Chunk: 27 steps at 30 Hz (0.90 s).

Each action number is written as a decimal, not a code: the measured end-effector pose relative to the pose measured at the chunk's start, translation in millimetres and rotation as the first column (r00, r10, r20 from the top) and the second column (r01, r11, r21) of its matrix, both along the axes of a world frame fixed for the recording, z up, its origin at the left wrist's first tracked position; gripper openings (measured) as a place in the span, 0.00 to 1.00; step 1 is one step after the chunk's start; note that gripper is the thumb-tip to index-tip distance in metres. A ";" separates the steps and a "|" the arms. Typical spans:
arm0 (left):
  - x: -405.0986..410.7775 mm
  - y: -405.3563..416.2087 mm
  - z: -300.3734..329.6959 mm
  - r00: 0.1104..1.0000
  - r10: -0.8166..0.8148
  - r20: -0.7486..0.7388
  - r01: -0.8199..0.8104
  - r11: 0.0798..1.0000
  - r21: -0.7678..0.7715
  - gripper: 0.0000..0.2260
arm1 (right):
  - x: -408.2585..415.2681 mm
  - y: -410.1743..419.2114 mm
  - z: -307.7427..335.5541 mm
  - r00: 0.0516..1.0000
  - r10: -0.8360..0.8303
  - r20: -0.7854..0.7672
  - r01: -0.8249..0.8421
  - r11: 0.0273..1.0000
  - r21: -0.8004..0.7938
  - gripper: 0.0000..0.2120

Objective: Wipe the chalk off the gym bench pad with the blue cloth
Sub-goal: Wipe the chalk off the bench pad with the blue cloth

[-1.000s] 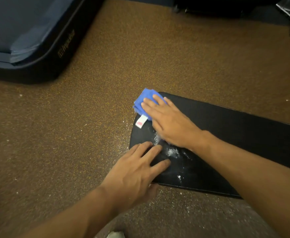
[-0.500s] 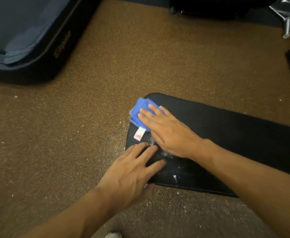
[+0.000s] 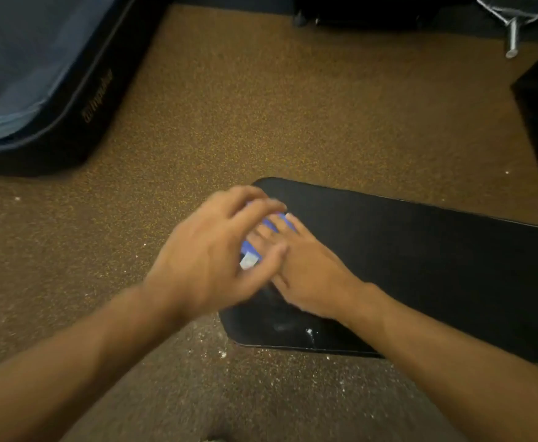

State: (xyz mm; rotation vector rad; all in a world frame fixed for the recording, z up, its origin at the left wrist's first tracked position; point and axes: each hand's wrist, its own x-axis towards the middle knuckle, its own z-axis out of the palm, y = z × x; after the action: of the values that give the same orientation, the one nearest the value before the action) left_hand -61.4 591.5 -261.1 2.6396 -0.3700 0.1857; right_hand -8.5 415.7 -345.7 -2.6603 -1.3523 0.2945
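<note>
Blue cloth pinned flat on bench pad under right hand for scrubbing; left hand curled over it, grip unclear; chalk remains near edge.

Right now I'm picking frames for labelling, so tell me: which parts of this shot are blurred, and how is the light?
Head view: the left hand is motion-smeared, the right hand softer at its fingertips; the blue cloth shows only as slivers between fingers. Lighting is dim and warm; the bench pad reads near-black, with a faint sheen by the chalk.
</note>
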 end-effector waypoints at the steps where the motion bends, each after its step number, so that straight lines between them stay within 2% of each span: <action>1: 20.0 0.3 5.5 0.998 0.064 0.000 -0.064 0.998 0.009 0.21 | -13.5 -6.9 1.0 0.999 0.029 -0.018 -0.029 0.999 0.019 0.30; 3: 61.2 -1.2 9.2 0.987 0.149 -0.066 -0.146 0.988 0.049 0.23 | -37.8 -18.1 2.3 0.997 0.082 -0.012 -0.082 0.996 0.029 0.29; 5: 97.6 -5.8 8.4 0.952 0.200 -0.233 -0.172 0.976 0.137 0.28 | -47.6 -25.0 0.0 0.995 0.101 -0.008 -0.100 0.995 0.030 0.29; 8: 136.6 -19.0 1.8 0.849 0.243 -0.469 -0.147 0.961 0.232 0.34 | -45.2 -26.8 -0.9 0.995 0.094 -0.016 -0.093 0.995 0.045 0.28; 10: 152.6 -25.5 -6.3 0.778 0.270 -0.568 -0.147 0.956 0.253 0.34 | -42.1 -27.1 -1.3 0.994 0.104 -0.039 -0.102 0.993 0.057 0.28; 12: 161.2 -28.9 -16.6 0.715 0.289 -0.636 -0.162 0.954 0.251 0.31 | -37.5 -24.6 -3.4 0.997 0.077 -0.020 -0.075 0.994 0.074 0.28; 16: 164.0 -37.0 -28.6 0.717 0.304 -0.628 -0.111 0.938 0.327 0.26 | -38.3 -10.3 -5.7 0.999 -0.028 -0.016 0.029 0.995 0.094 0.28; 22: 163.7 -37.5 -28.5 0.750 0.281 -0.599 -0.063 0.932 0.358 0.21 | -39.9 -60.0 -4.3 0.996 0.086 -0.004 -0.086 0.996 0.040 0.29; 27: 166.4 -35.7 -29.3 0.790 0.229 -0.568 0.047 0.902 0.429 0.21 | -6.8 -34.9 -3.3 0.999 -0.034 0.026 0.033 0.999 0.021 0.29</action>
State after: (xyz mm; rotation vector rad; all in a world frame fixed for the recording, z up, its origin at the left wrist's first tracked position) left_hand 105.0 555.8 -290.4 2.9401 -0.0509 -0.8014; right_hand -15.2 380.7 -348.9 -2.6765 -1.3091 0.2405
